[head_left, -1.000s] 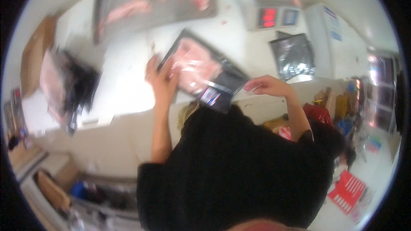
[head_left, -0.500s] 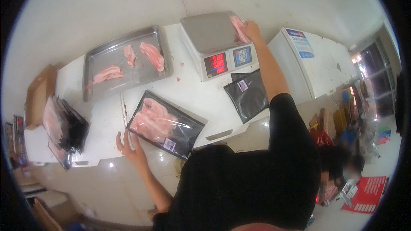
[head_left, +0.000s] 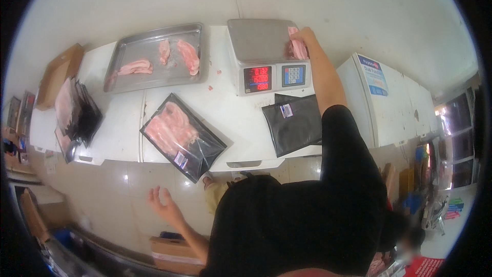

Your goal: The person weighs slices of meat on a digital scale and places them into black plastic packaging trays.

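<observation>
- One pack [head_left: 171, 123] lies slantwise on the counter [head_left: 238, 138] in the head view, meat slices showing under clear film.
- Right hand [head_left: 303, 36]: fingers bent against a strip [head_left: 297, 48] at the right edge of the scale [head_left: 256, 41]; whether they grip it cannot be told.
- Left hand [head_left: 166, 206]: wide, fingers spread, holding nothing, in front of the counter.
- Done, judging by contents: the pack, and a stack [head_left: 77, 113] at far left with meat against black backing.
- Remaining, by the same judgement: three loose pieces in the tray [head_left: 138, 52], plus the strip; black pouches [head_left: 297, 131] in front of the scale look unfilled.
- Writing: small printed labels on pack and upper pouch, too small to read; red digits lit on the display [head_left: 257, 79]; a blue-and-white printed sticker [head_left: 372, 75] on the white cabinet [head_left: 397, 107].
</observation>
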`<state>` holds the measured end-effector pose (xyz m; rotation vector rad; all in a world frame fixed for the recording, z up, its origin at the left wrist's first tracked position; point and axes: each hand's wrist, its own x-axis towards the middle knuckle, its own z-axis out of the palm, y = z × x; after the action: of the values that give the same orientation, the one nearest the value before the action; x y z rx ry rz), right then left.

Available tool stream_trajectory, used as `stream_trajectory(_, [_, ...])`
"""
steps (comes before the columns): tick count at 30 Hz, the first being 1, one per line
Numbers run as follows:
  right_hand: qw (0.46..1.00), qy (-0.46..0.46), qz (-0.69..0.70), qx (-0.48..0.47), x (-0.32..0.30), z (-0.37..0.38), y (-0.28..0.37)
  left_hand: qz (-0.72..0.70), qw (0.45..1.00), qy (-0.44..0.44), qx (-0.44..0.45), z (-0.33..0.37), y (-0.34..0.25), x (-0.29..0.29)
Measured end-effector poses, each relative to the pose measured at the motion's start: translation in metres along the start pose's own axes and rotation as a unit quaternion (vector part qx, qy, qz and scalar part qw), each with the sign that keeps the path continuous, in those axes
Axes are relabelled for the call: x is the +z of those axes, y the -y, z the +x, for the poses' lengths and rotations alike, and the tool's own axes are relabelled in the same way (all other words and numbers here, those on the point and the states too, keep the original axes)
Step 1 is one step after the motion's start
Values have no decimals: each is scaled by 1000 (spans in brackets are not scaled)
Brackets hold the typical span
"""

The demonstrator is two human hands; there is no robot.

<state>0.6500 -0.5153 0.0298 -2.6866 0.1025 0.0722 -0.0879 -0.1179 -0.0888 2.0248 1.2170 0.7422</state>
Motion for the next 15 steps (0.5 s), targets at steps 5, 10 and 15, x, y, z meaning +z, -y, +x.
stream_trajectory(5, [999,-22,-35,-12,-1,-4,4,-26,999,-6,16,-10,-13,11])
stream_trajectory(10, [997,-67,-48,7,-1,-5,3,-38,997,13,61,2,-25,16])
stream_trajectory(15, [999,-53,3,-5,2,22,-11,-36,996,26,79,17,-41,17])
